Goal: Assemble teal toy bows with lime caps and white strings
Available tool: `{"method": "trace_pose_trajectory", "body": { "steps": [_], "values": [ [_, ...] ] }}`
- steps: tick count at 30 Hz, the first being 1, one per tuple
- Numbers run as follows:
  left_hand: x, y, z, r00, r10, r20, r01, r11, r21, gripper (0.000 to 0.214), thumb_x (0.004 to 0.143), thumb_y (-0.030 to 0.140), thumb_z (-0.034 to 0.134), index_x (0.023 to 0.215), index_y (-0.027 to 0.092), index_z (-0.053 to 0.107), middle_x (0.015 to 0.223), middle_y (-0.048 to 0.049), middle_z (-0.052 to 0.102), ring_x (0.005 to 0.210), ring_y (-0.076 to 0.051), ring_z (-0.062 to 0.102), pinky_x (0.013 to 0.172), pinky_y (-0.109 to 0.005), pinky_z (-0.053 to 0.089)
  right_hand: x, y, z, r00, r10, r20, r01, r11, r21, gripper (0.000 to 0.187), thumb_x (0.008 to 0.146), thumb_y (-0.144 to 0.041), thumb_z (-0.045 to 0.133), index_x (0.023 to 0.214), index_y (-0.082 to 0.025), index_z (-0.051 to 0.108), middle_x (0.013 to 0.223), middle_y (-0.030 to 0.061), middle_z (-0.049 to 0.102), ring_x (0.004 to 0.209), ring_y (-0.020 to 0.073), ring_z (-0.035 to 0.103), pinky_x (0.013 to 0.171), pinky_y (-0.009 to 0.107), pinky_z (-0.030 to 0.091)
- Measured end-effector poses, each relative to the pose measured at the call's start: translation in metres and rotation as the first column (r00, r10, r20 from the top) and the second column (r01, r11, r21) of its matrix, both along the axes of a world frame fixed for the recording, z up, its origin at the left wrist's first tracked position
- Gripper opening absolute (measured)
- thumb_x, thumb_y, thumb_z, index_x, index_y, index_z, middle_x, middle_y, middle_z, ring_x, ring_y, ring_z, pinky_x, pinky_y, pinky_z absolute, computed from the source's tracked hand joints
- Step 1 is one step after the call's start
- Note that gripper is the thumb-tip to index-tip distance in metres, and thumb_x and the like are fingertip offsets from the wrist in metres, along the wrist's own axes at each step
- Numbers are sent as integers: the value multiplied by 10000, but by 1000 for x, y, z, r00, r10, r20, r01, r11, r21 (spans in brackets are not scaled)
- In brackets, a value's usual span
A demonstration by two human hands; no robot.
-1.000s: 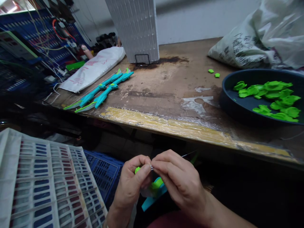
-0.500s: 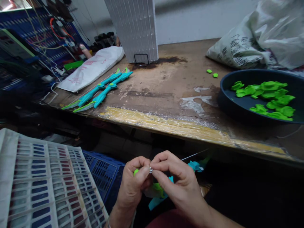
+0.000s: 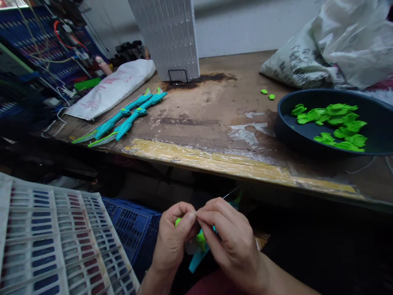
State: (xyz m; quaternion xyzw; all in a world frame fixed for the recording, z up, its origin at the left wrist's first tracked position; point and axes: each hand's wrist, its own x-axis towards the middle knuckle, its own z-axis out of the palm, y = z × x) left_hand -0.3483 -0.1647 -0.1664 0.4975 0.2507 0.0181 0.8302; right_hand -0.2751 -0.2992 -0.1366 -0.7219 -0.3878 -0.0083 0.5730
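Observation:
My left hand and my right hand meet fingertip to fingertip above my lap. Both are closed in a pinch on a white string, which runs out behind the right hand to the upper right. Its pinched end is mostly hidden by the fingers. A bit of bright green plastic peeks out at the left hand's fingers. Below and behind the hands is a turquoise and green toy bow, largely covered by them. Two similar toy bows lie side by side on the table.
The worn wooden table has a taped front edge. On it stand a dark round basin with green plastic pieces, a grey ridged panel and sacks. Two loose green pieces lie beside the basin. A white crate stands at lower left.
The fingertips have drawn tighter together, covering the small white loop seen between them before. My right hand has turned slightly, hiding more of the toy bow. The view has shifted a little.

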Motion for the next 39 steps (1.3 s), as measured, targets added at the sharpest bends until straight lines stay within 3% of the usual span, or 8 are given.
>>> {"method": "trace_pose_trajectory", "body": {
  "steps": [4,9,12,15,18,28,34,39],
  "values": [
    [-2,1,0,998,0,-56,7,992,126,424,838,498,766,765,115,600,542,44,352,491,-35,273,459,-136,273,2,0,-2,999,-19,39,21,999,-41,133,939,-19,510,960,-124,590,847,62,549,796,148,502,664,294,425],
    [-1,0,-2,995,-16,-98,28,992,125,461,826,548,759,775,112,621,535,36,371,485,-41,278,450,-150,267,5,-2,2,994,-10,106,23,993,-120,126,961,-37,479,897,-125,542,849,55,541,805,139,495,678,279,419],
    [-2,1,-4,993,-49,-110,62,992,112,462,830,550,752,769,113,616,531,29,394,478,-44,293,446,-153,263,8,-5,10,981,15,-192,-38,992,-117,136,957,-91,497,838,-138,543,801,22,534,710,100,488,609,240,394],
    [-3,1,-5,990,-58,-132,73,991,110,474,805,561,769,760,116,612,510,27,401,454,-46,292,431,-160,246,10,-8,16,838,20,-546,-110,985,-133,160,964,-196,529,814,-152,566,749,2,542,644,87,491,558,222,386],
    [-2,1,-5,989,-62,-135,75,993,92,480,797,573,771,765,121,611,499,28,403,440,-45,284,420,-160,233,9,-10,16,746,41,-665,-153,982,-111,205,992,-279,517,835,-156,565,744,4,549,655,98,513,579,230,413],
    [2,0,-1,996,-61,-66,67,995,79,479,816,535,775,709,124,553,551,25,409,473,-48,330,439,-164,268,-3,-8,-2,979,2,-203,-16,998,-68,63,955,-102,605,967,-162,592,861,-6,589,771,82,562,683,203,449],
    [2,0,-4,994,-112,-19,113,988,106,468,892,528,704,727,138,504,556,37,385,468,-47,300,439,-175,257,2,-10,4,995,18,-95,-25,997,-69,121,977,-58,546,901,-133,603,807,14,554,743,84,518,658,213,411],
    [5,8,-2,988,-137,65,124,976,178,448,936,501,657,719,137,511,548,27,400,457,-53,321,436,-186,258,9,-22,11,990,40,-133,-65,979,-192,109,957,-81,532,870,-144,547,814,1,547,705,74,500,621,219,380]
  ]
}}
